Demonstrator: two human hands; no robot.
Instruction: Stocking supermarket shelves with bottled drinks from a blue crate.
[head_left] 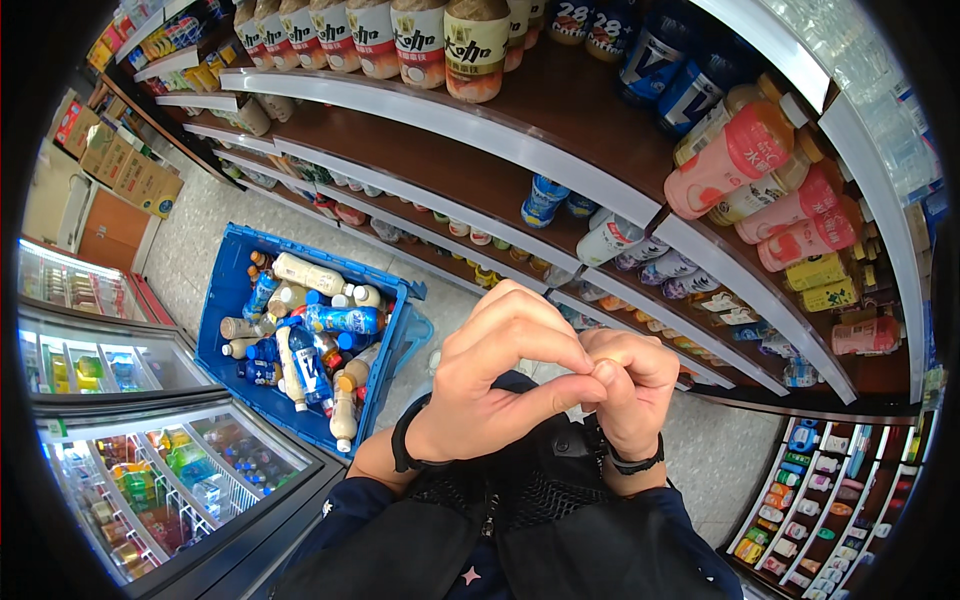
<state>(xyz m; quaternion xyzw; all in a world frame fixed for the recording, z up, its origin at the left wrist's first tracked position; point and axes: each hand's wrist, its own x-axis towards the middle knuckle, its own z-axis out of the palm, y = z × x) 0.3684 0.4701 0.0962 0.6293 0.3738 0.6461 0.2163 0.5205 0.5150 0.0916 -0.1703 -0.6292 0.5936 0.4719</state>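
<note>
My left hand and my right hand meet in front of my chest, fingertips touching. The left one is closed, its thumb and forefinger pinched together against the right thumb. On the right, the fingers are curled in and also pinched. Whatever lies between the fingertips, if anything, is too small or hidden to make out. Each wrist wears a dark band. To the left on the floor stands a blue plastic crate, filled with bottles lying in a jumble, among them a blue-labelled bottle and a cream-coloured bottle.
Long brown shelves with pale front rails run across ahead and to the right. They carry brown coffee-type bottles and pink drink bottles. Glass-doored coolers stand at the left. Cardboard boxes are stacked at the far left.
</note>
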